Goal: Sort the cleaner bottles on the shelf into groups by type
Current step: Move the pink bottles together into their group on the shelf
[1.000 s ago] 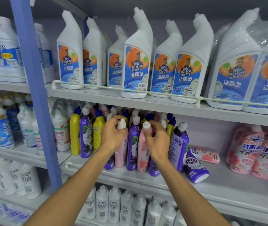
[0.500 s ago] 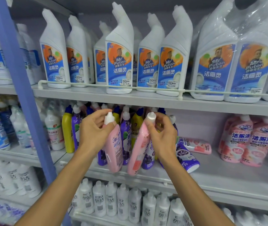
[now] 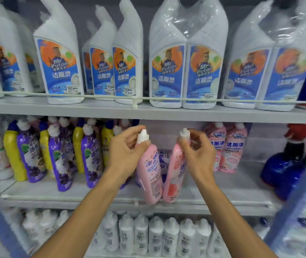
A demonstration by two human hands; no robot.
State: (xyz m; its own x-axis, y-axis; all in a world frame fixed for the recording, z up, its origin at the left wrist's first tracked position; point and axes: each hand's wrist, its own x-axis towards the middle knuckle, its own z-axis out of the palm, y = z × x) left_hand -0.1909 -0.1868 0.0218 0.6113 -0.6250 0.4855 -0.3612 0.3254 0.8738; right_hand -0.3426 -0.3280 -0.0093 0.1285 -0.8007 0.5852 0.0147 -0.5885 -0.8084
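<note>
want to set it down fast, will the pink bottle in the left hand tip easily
Probably tippy: the pink bottle is tall and narrow. Likely stiff, since the left hand grips its neck without denting it.

light: even, dim-cool | glare: plastic wrap (image 3: 200, 21) sheen | blur: edges smeared | distortion: wide-angle bowing

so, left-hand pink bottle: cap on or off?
On. A white cap tops the pink bottle, showing above the left hand gripping its neck.
</note>
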